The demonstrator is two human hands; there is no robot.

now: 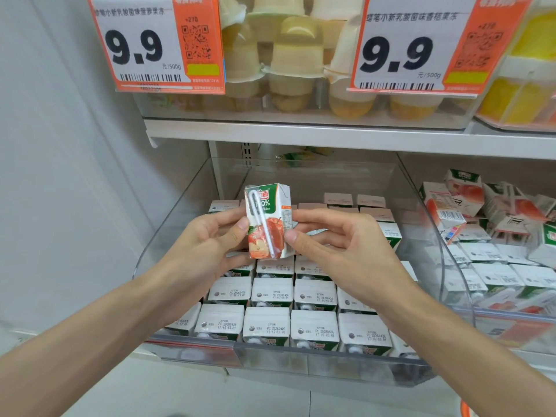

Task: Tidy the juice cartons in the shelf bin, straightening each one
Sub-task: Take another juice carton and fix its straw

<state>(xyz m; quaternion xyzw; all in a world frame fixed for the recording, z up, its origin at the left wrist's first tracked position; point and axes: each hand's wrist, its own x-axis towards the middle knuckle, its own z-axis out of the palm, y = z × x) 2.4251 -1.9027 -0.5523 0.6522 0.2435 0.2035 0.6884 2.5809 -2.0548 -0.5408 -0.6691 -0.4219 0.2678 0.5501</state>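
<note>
Juice carton (267, 221), small and upright, held in the air over the middle of a clear plastic shelf bin (180, 212). Its front faces the camera, showing red apples, a green band at the top and a white wrapped straw stuck along the face. The left hand (207, 236) grasps the carton's left edge, thumb on the front and fingers curled behind. The right hand (337, 245) grasps the right edge the same way, thumb pressed near the lower corner and fingers behind. Both forearms reach in from the bottom of the view

Below the hands, the bin is packed with matching cartons (267, 326) standing in rows, white tops upward with printed date codes. Just to the right, a second clear bin (517, 320) holds more of the same juice, some standing, while several tumbled cartons (463, 200) at the back lie on their sides

A white shelf (301, 133) runs above both bins. On it sit pale and yellow jelly cups (296, 52) in clear containers, with two orange and white price tags (150, 46) hanging in front, each reading 9.9. A plain pale wall (60, 176) stands on the left
</note>
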